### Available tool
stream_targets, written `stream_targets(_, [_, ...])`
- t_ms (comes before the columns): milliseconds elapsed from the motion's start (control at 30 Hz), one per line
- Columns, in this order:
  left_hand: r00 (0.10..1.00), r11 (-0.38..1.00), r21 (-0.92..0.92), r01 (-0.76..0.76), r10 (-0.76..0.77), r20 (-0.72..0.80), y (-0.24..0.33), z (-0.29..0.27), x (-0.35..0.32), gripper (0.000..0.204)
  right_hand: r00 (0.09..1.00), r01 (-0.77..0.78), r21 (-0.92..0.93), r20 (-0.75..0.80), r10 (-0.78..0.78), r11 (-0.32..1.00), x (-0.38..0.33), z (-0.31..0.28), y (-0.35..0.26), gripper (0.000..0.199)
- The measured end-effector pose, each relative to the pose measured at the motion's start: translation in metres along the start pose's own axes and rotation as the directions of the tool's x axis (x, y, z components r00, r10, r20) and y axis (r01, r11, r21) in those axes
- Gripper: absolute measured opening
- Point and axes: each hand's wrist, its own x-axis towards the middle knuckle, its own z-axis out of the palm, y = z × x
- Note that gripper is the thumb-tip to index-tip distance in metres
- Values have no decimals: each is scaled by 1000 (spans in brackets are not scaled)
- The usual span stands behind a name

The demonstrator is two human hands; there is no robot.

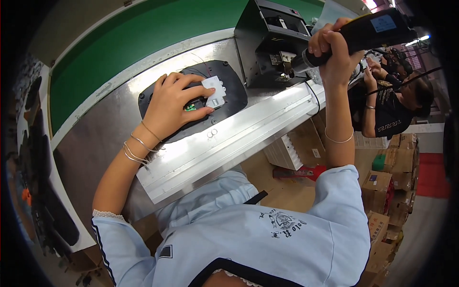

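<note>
My left hand (174, 103) lies flat on a black oval housing (234, 93) resting on the steel bench, fingers pressed beside a small white plastic piece (215, 91) and a green circuit board (191, 106) inside it. My right hand (334, 50) is raised above the bench, closed around a black electric screwdriver (368, 31) whose tip points left toward a black machine box (267, 40). Two small metal rings (212, 133) lie on the bench just in front of the housing.
A green conveyor belt (134, 43) runs behind the steel bench (95, 143). An aluminium rail (229, 143) edges the bench front. Another person (392, 105) in black works at the right. Several cardboard boxes (387, 186) are stacked on the floor at the right.
</note>
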Motion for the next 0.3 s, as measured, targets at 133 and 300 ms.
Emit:
stream_targets(133, [1000,1000,-15,2,-2,-17,2,0,-1,30,997,-59,41,-38,60,997,-3,1,-2,14])
stream_targets(300, [995,990,-103,95,-94,18,1,1,-5,41,995,-89,4,54,89,996,-19,30,-16,24])
